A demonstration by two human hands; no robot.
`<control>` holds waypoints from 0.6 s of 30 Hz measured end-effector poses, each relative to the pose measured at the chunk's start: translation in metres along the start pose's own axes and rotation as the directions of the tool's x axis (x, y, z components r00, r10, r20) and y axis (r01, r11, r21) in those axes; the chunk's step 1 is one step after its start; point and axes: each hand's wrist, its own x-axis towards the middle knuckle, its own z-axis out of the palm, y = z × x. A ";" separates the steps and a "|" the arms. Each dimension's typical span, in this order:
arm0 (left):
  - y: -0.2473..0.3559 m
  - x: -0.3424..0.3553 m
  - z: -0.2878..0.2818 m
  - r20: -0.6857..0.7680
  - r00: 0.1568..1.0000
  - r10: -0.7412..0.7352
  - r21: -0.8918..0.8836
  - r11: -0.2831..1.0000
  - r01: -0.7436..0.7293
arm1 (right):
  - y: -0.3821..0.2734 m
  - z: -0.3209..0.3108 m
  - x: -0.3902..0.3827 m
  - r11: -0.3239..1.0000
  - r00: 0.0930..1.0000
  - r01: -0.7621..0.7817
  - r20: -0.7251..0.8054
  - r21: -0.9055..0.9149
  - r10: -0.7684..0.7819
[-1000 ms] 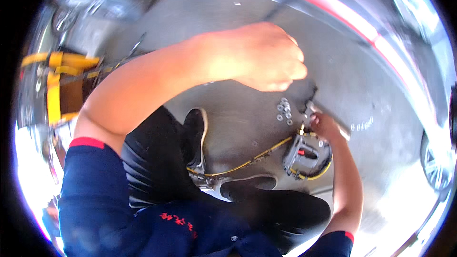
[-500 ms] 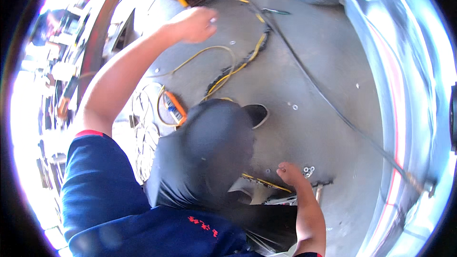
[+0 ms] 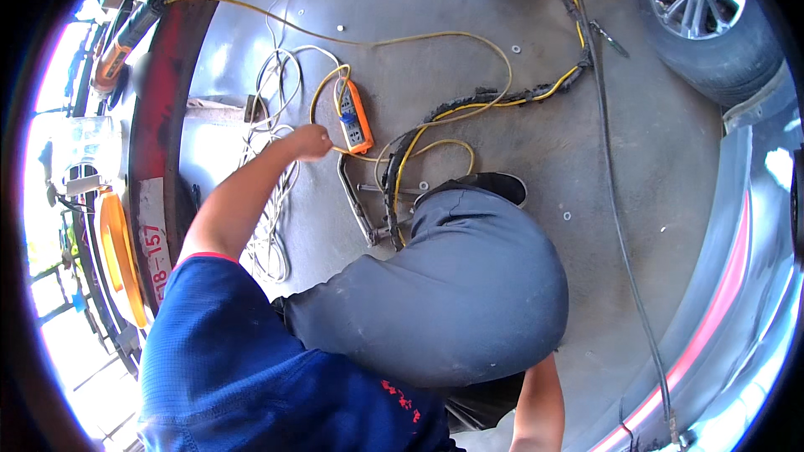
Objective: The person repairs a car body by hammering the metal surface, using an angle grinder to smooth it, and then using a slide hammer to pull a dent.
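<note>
My left hand point(image 3: 314, 142) is closed beside the lower end of an orange power strip point(image 3: 358, 117). A yellow cord point(image 3: 363, 158) runs right past its fingers. What the fingers hold, if anything, is hidden. A bent dark metal bar point(image 3: 356, 205) lies on the floor just below that hand. Of my right arm point(image 3: 540, 406) only the forearm shows, at the lower edge. The right hand itself is hidden behind my bent knee point(image 3: 519, 301). Tangled pale cords point(image 3: 272, 100) lie left of the power strip.
A black-wrapped cable with a yellow line point(image 3: 469, 109) snakes across the floor point(image 3: 620, 142). A dark hose point(image 3: 615, 218) runs beside a silver car body point(image 3: 754, 285) and its wheel point(image 3: 699, 17). Several washers, one near my shoe point(image 3: 567, 216), lie scattered. A red beam point(image 3: 159, 117) stands left.
The view has shifted, so the floor things sit elsewhere in it. My left hand, raised away from the power strip before, is now beside it. My right hand has gone behind my knee.
</note>
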 end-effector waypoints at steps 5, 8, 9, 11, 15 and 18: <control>-0.046 0.021 0.145 -0.068 0.928 0.366 -0.230 0.900 -0.371 | -0.024 -0.010 0.013 0.997 0.999 0.026 -0.040 0.075 -0.023; 0.043 0.019 0.144 0.249 0.924 0.289 -0.116 0.957 -0.267 | 0.002 -0.032 0.010 0.996 0.982 0.081 -0.168 -0.024 -0.084; 0.044 0.010 0.136 0.287 0.906 0.312 -0.069 0.950 -0.305 | 0.007 -0.036 0.011 0.989 0.975 0.125 -0.172 -0.082 -0.138; 0.058 0.008 0.106 0.299 0.893 0.335 -0.016 0.938 -0.347 | 0.025 -0.048 0.014 0.995 0.969 0.073 -0.233 -0.066 -0.086; 0.079 -0.019 0.014 0.011 0.961 0.275 -0.011 0.961 -0.275 | 0.010 -0.065 0.012 0.998 0.951 -0.047 -0.308 -0.034 0.034; 0.082 -0.043 -0.085 -0.433 0.857 0.279 -0.032 0.946 -0.324 | 0.034 -0.058 0.027 0.998 0.942 -0.027 -0.336 -0.056 0.006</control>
